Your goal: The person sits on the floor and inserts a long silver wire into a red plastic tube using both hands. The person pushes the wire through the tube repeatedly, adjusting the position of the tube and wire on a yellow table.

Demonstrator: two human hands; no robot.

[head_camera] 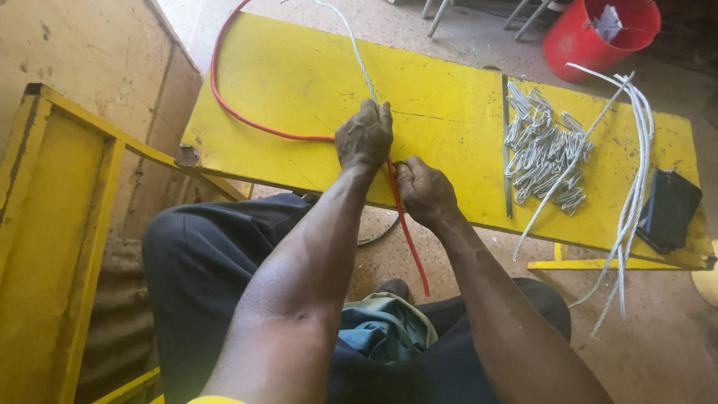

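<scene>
While the left hand [364,136] is closing in a fist around the grey twisted wire [357,49], that wire is running away up the yellow board [299,82]. The right hand [421,191] is pinching shut at the board's near edge, beside the red cable [404,224], which is hanging down toward the lap. Bent wire pieces [542,146] are lying well apart to the right.
</scene>
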